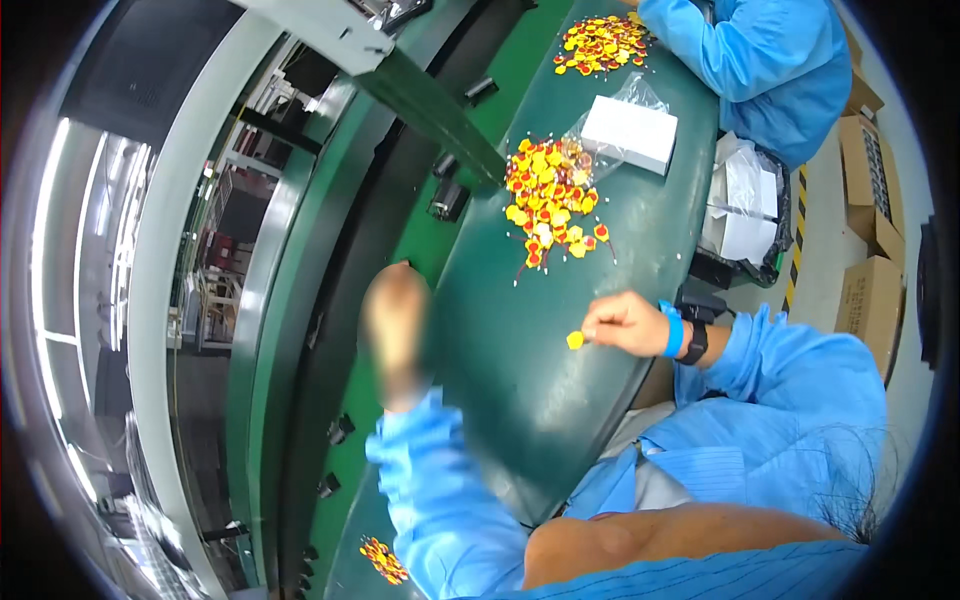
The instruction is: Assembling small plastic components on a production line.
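While the right hand (625,322) pinches one small, flat yellow piece (575,341) between thumb and fingers, the left hand (397,310) hangs at its 9 o'clock, too blurred for me to tell how wide its fingers stand or whether they hold anything. The piece shows at about 8 o'clock from the right hand, over the smooth dark-green table (500,335). At 11 o'clock from that hand lies a loose heap of small yellow-and-red pieces (545,190), with thin dark strands sticking out; near 12 o'clock rests a plain white oblong box (630,133). For good handling, I'd judge a light pinch at the piece's rim best, leaving its face in sight. A steady wrist should help, and pieces likely come away cleaner singly, since the strands could tangle.
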The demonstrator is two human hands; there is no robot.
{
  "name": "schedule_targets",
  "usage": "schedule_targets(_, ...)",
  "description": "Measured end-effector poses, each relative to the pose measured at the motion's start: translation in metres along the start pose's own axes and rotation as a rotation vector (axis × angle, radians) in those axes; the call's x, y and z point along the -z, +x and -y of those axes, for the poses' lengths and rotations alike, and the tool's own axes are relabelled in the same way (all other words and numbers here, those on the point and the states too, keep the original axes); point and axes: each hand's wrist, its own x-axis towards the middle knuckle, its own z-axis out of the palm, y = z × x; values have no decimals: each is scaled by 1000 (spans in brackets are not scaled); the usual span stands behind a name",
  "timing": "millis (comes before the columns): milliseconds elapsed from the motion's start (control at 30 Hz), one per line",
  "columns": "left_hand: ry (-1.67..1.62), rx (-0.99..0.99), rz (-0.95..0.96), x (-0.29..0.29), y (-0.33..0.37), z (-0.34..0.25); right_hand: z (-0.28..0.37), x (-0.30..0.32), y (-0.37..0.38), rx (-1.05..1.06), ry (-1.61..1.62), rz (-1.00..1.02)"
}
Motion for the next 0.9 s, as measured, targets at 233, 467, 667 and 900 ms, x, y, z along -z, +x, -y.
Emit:
schedule_targets(233, -63, 103, 118, -73, 128, 21, 3, 12, 3, 30, 59, 54)
schedule_targets(467, -269, 276, 162, -77, 122, 2, 5, 16, 4, -5, 101, 89)
schedule_targets(667, -241, 265, 264, -17, 39, -57, -2, 18, 6, -81, 179, 49)
schedule_targets(900, -242, 366, 692, 5, -83, -103, 47, -7, 36, 178, 105, 344)
